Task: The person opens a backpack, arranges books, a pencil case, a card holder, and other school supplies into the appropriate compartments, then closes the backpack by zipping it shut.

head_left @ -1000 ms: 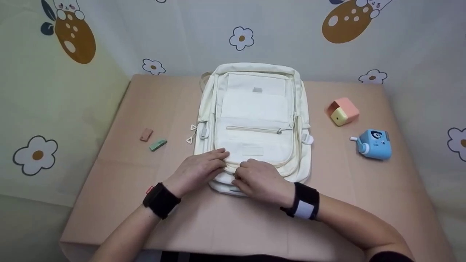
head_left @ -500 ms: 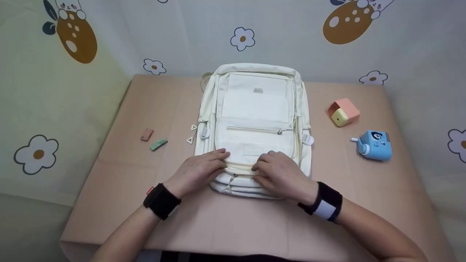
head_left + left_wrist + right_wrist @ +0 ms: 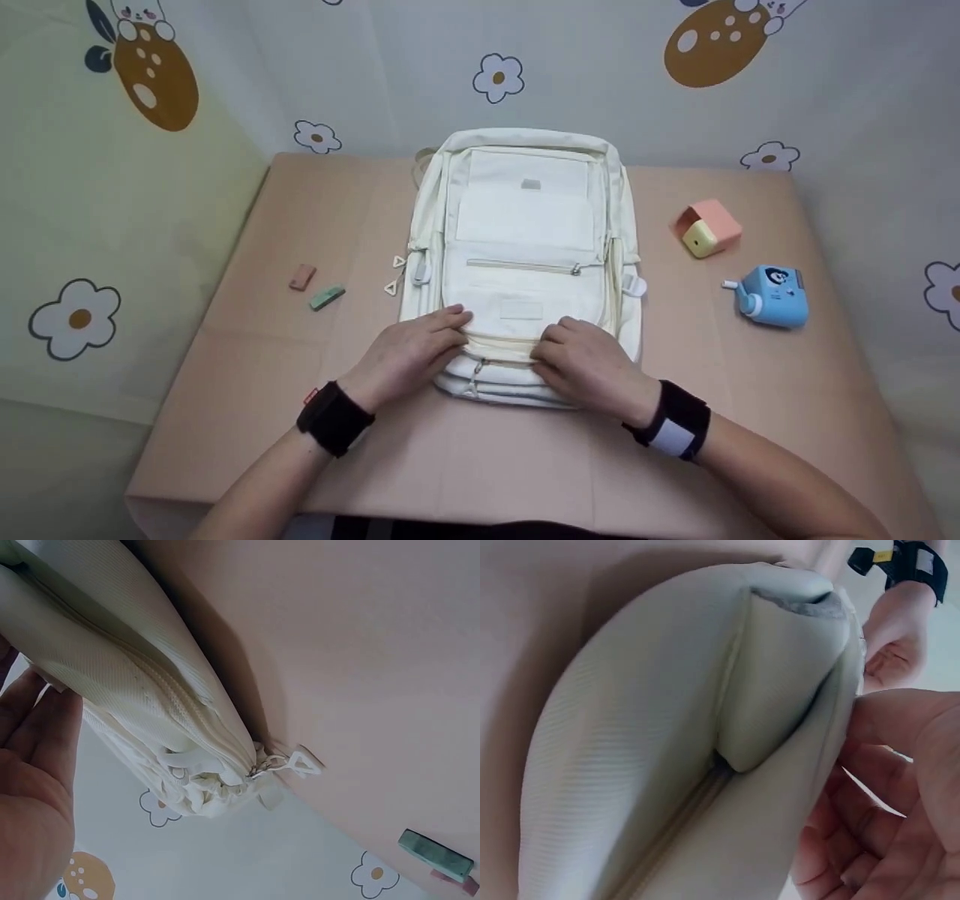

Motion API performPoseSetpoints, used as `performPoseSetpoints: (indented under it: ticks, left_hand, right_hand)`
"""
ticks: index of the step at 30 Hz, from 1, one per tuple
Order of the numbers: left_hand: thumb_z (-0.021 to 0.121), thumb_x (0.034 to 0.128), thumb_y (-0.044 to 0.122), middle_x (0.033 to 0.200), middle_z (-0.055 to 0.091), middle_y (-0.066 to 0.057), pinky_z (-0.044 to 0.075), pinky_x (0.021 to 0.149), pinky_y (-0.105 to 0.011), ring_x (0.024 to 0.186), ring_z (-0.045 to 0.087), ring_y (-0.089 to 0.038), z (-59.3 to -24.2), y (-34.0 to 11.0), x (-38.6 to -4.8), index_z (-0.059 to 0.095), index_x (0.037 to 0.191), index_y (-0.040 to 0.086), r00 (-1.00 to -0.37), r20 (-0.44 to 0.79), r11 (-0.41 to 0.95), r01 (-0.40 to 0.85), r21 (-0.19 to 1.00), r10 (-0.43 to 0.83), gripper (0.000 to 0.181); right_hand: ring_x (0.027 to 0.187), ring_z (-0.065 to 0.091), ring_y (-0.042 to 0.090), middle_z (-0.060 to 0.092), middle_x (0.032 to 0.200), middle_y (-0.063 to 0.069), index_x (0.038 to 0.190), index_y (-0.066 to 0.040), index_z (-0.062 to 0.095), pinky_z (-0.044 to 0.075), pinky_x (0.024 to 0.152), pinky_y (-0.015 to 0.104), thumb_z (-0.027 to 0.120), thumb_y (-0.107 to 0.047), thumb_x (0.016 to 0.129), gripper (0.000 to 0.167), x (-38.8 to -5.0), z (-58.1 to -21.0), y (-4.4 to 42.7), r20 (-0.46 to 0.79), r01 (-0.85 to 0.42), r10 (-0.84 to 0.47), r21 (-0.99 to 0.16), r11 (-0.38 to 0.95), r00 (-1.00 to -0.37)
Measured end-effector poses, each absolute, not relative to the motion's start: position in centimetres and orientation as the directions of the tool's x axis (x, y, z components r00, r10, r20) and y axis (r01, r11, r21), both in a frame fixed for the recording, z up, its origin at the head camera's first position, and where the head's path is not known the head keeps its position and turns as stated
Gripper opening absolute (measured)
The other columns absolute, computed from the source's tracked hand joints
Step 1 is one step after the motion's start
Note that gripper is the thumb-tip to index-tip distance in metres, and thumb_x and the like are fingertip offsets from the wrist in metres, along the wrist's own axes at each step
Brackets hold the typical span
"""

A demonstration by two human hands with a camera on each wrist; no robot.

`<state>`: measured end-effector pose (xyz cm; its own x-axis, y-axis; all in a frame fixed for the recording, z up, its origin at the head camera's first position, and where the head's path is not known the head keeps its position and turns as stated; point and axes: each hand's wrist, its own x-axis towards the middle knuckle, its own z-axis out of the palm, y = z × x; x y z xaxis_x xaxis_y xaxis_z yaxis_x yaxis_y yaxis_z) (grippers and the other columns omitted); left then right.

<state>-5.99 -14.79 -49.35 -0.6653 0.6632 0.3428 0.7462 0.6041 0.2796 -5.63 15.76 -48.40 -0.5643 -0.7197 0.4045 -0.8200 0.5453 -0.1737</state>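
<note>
A cream backpack [image 3: 525, 217] lies on the table with its front facing up. My left hand [image 3: 412, 349] holds the lower left of its front pocket. In the left wrist view, the fingers of that hand [image 3: 37, 765] lie against the pocket's edge, and a zipper runs along the bag's side. Farther right on the same lower edge, my right hand [image 3: 589, 367] pinches the fabric. The right wrist view shows thumb and fingers on this edge, beside a fold and a zipper [image 3: 675, 829]. A zipper pull [image 3: 478, 373] hangs between the hands.
Left of the bag lie a pink eraser [image 3: 302, 277] and a green eraser [image 3: 327, 298]. To the right are a pink and yellow box-shaped item [image 3: 709, 229] and a blue pencil sharpener [image 3: 776, 296] with a crank. Patterned cloth [image 3: 405, 75] stands behind the table.
My right hand has moved to the right along the pocket's lower edge, uncovering the zipper pull. My left hand has stayed in place, and so has the backpack.
</note>
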Motion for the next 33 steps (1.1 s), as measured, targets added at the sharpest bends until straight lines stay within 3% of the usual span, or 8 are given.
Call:
performPoseSetpoints:
  ticks: [4, 7, 10, 13, 21, 33]
  left_hand:
    - [0.073, 0.0921, 0.008, 0.131, 0.067, -0.012, 0.052, 0.098, -0.039, 0.127, 0.06, -0.026, -49.4, -14.3, -5.5, 0.074, 0.108, 0.007, -0.644, 0.421, 0.607, 0.758, 0.238, 0.639, 0.016]
    - [0.074, 0.09, 0.02, 0.115, 0.067, -0.007, 0.054, 0.085, -0.037, 0.106, 0.064, -0.025, -49.3, -13.6, -5.0, 0.07, 0.1, 0.011, -0.654, 0.452, 0.644, 0.738, 0.204, 0.607, 0.014]
    - [0.077, 0.0889, 0.039, 0.096, 0.059, 0.0, 0.047, 0.068, -0.034, 0.084, 0.056, -0.02, -49.2, -12.9, -4.2, 0.063, 0.09, 0.015, -0.68, 0.44, 0.695, 0.701, 0.158, 0.586, 0.028]
    - [0.079, 0.0872, 0.046, 0.085, 0.055, 0.004, 0.041, 0.061, -0.033, 0.074, 0.05, -0.018, -49.3, -12.4, -3.7, 0.06, 0.085, 0.015, -0.694, 0.421, 0.723, 0.681, 0.118, 0.585, 0.036]
    - [0.08, 0.0899, 0.024, 0.081, 0.062, 0.005, 0.042, 0.059, -0.031, 0.074, 0.056, -0.016, -49.7, -12.3, -3.3, 0.071, 0.09, 0.018, -0.684, 0.452, 0.685, 0.702, 0.194, 0.573, 0.011]
    - [0.077, 0.0926, 0.018, 0.08, 0.063, 0.005, 0.043, 0.059, -0.031, 0.072, 0.057, -0.015, -49.2, -13.4, -3.6, 0.069, 0.093, 0.015, -0.718, 0.413, 0.711, 0.673, 0.206, 0.56, 0.009]
  right_hand:
    - [0.067, 0.055, 0.022, 0.062, 0.077, -0.002, 0.083, -0.015, 0.071, 0.045, 0.059, 0.036, 0.075, -0.016, 0.088, 0.006, -5.7, -48.7, 15.6, 0.434, -0.829, -0.725, -0.105, 0.549, -0.535]
    - [0.066, 0.055, 0.022, 0.062, 0.077, -0.002, 0.082, -0.015, 0.07, 0.044, 0.058, 0.036, 0.074, -0.016, 0.087, 0.007, -5.7, -48.8, 15.6, 0.435, -0.826, -0.723, -0.098, 0.555, -0.537]
    - [0.067, 0.056, 0.021, 0.063, 0.078, -0.002, 0.084, -0.015, 0.071, 0.046, 0.059, 0.036, 0.075, -0.017, 0.088, 0.006, -5.7, -48.9, 15.6, 0.428, -0.82, -0.717, -0.116, 0.56, -0.55]
    - [0.068, 0.056, 0.02, 0.062, 0.079, -0.002, 0.084, -0.015, 0.071, 0.047, 0.059, 0.036, 0.074, -0.016, 0.088, 0.005, -5.6, -48.9, 15.6, 0.42, -0.814, -0.712, -0.134, 0.565, -0.563]
    - [0.068, 0.056, 0.019, 0.061, 0.078, -0.003, 0.085, -0.015, 0.068, 0.047, 0.06, 0.036, 0.073, -0.015, 0.089, 0.007, -5.5, -49.0, 15.7, 0.409, -0.819, -0.719, -0.152, 0.554, -0.562]
    - [0.071, 0.057, 0.018, 0.06, 0.08, -0.003, 0.088, -0.015, 0.069, 0.048, 0.056, 0.033, 0.071, -0.016, 0.092, 0.004, -5.3, -48.9, 15.8, 0.395, -0.808, -0.72, -0.115, 0.577, -0.57]
